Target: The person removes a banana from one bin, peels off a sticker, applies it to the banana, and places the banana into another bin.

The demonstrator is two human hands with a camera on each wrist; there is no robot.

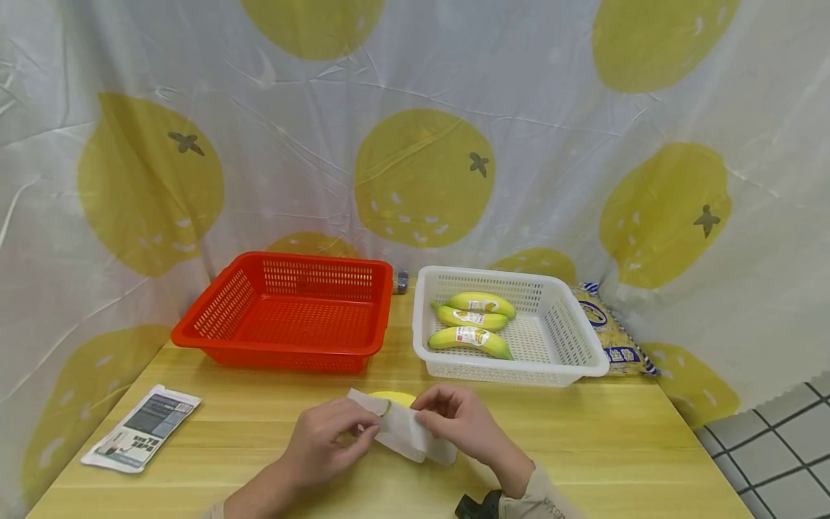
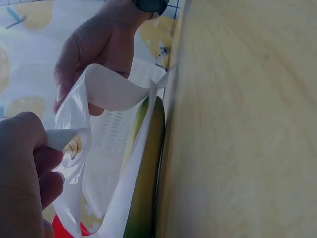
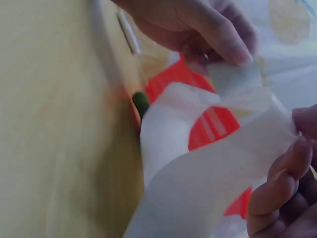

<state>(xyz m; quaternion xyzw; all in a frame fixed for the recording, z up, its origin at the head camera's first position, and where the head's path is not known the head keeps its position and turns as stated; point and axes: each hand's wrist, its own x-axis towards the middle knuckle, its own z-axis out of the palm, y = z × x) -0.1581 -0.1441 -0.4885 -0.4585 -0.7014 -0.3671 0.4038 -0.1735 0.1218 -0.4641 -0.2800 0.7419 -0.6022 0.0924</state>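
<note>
- I saw a thin, translucent plastic bag [image 1: 405, 431] over a smooth-skinned banana [image 1: 392, 397].
- Table [image 1: 583, 432]: smooth wood-grain, slight sheen.
- Both baskets, red [image 1: 292, 313] and white [image 1: 551, 339], looked glossy perforated plastic.

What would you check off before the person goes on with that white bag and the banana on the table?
1. Both hands on the bag: ok. The left hand and right hand each pinch an edge of the white plastic bag.
2. Bag mouth open: ok, the wrist views show its sides pulled apart.
3. Banana within reach: ok. The banana lies on the wooden table right behind the bag.
4. Banana already inside the bag: cannot tell; the bag covers most of it.
5. Room in the baskets: ok. The red basket holds nothing visible; the white basket holds three bananas with bare floor left.
</note>
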